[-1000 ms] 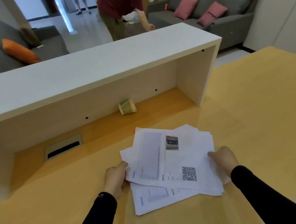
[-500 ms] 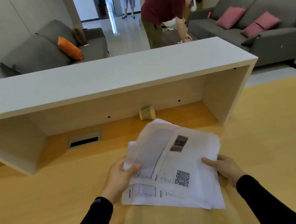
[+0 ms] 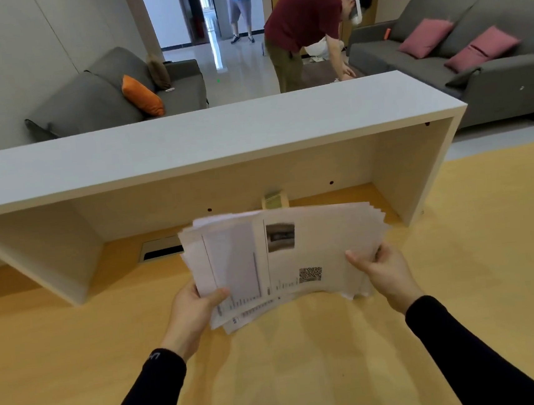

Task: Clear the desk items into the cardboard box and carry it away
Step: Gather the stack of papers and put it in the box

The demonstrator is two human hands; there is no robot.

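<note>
A yellow wooden desk (image 3: 461, 265) with a white raised shelf (image 3: 188, 147) faces grey sofas (image 3: 490, 60). The left hand (image 3: 192, 309) and right hand (image 3: 385, 272) grip a stack of printed papers (image 3: 296, 251) (QR code visible, text unreadable).

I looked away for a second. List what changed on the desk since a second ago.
The loose stack of white printed papers, spread flat on the yellow wooden desk before, is now lifted off it, gripped by the left hand and right hand. The small roll under the shelf stayed put.
</note>
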